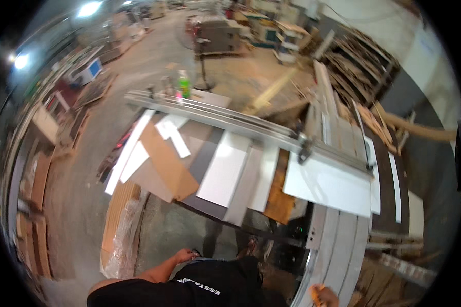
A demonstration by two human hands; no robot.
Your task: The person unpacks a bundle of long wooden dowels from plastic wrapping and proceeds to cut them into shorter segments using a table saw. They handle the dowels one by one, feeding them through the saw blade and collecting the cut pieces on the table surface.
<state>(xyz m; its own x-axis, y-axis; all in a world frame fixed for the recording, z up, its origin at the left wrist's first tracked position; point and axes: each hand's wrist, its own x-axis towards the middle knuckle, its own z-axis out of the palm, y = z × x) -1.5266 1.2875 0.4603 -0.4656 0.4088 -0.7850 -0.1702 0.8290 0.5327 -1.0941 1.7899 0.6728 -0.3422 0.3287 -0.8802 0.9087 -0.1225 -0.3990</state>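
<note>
My left hand (186, 255) hangs beside my hip, next to my dark shirt; blur smears its fingers, and whether they grip anything does not show. At the lower edge, my right hand (329, 298) is closed around a small orange object (317, 294), whose kind I cannot make out. That hand is over or beside the ribbed metal sliding table (338, 245) of a saw. Ahead of it, a white board (329, 185) lies on the metal table beneath a long aluminium fence (225, 119).
Left of the board lie a brown wood-look strip (277, 197), white panels (224, 169) and a tan piece (164, 156). A green bottle (184, 84) stands behind the fence. Plastic-wrapped boards (119, 230) rest at left; a scrap rack (361, 64) stands far right.
</note>
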